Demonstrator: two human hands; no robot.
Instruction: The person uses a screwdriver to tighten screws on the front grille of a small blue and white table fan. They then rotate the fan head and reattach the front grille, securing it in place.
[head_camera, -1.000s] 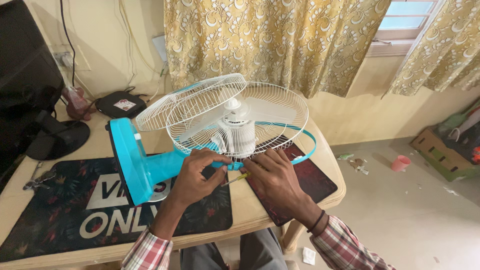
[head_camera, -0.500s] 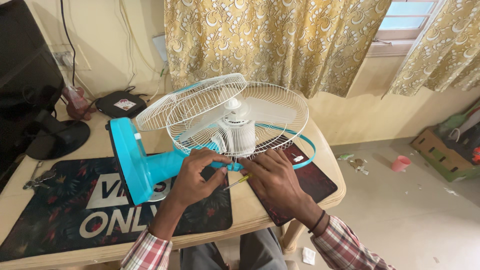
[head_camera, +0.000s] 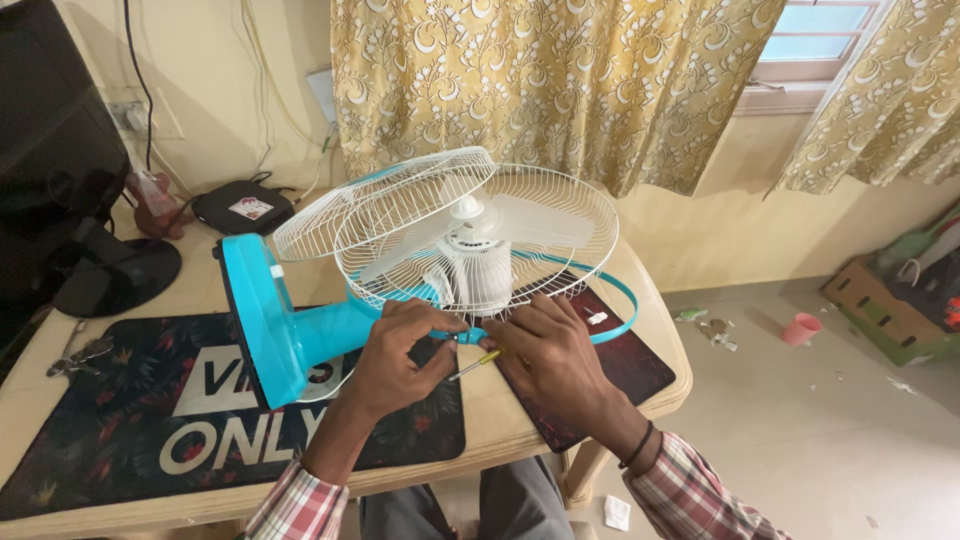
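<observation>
A blue table fan (head_camera: 285, 335) lies on its side on the table, its base to the left and its white wire guard (head_camera: 470, 235) to the right. The front guard half (head_camera: 385, 200) is tilted open above white blades. A blue rim band (head_camera: 610, 300) hangs loose round the guard's near edge. My left hand (head_camera: 395, 355) pinches that band's near end under the guard. My right hand (head_camera: 550, 360) holds a small yellow-handled screwdriver (head_camera: 478, 362), its tip pointing left toward the left fingers.
Two dark printed mats (head_camera: 120, 420) cover the beige table (head_camera: 500, 425). A black monitor stand (head_camera: 100, 275), a black box (head_camera: 240, 208) and keys (head_camera: 75, 355) sit at the left. Yellow curtains (head_camera: 540, 80) hang behind. A pink cup (head_camera: 802, 326) and cardboard box (head_camera: 880, 310) are on the floor.
The loose blue rim band has shifted slightly outward on the right. Both hands stay at the guard's near edge with small finger movements.
</observation>
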